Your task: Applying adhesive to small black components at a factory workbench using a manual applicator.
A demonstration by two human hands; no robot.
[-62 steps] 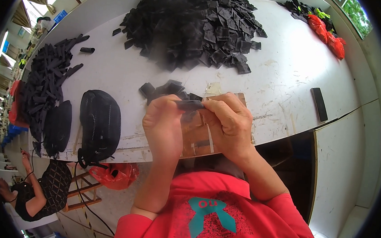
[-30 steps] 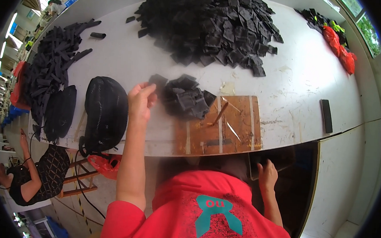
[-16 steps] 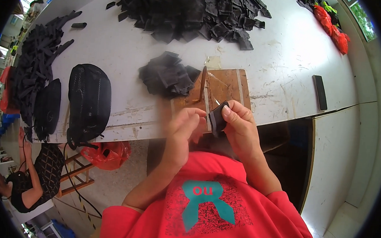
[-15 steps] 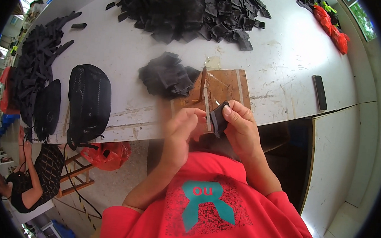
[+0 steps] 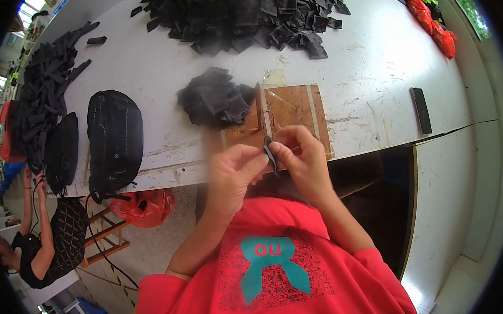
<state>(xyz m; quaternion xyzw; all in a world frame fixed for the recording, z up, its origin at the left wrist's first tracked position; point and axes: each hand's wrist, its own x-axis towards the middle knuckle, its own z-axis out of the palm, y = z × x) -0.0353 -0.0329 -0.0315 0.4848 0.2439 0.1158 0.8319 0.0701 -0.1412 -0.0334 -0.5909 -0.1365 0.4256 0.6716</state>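
A small black fabric piece (image 5: 271, 159) is held on edge over the near side of the wooden board. My left hand (image 5: 233, 170) pinches its left side between thumb and fingers. From the right, my right hand (image 5: 304, 160) grips the same piece, its thumb pressed on the upper end. Just beyond both hands lies the brown wooden board (image 5: 295, 109), with pale strips across it. A small heap of black fabric pieces (image 5: 214, 100) sits left of the board.
A big pile of black pieces (image 5: 237, 15) covers the far table. Black strips (image 5: 42, 86) and two black pouches (image 5: 114, 143) (image 5: 61, 154) lie left. A dark bar (image 5: 421, 111) rests at right. Below the edge hangs a red plastic bag (image 5: 144, 208); a co-worker (image 5: 33, 241) sits left.
My right hand has drawn the fabric piece leftward and turned it edge-on. My left hand, formerly apart from it, has closed on it. The view has shifted slightly.
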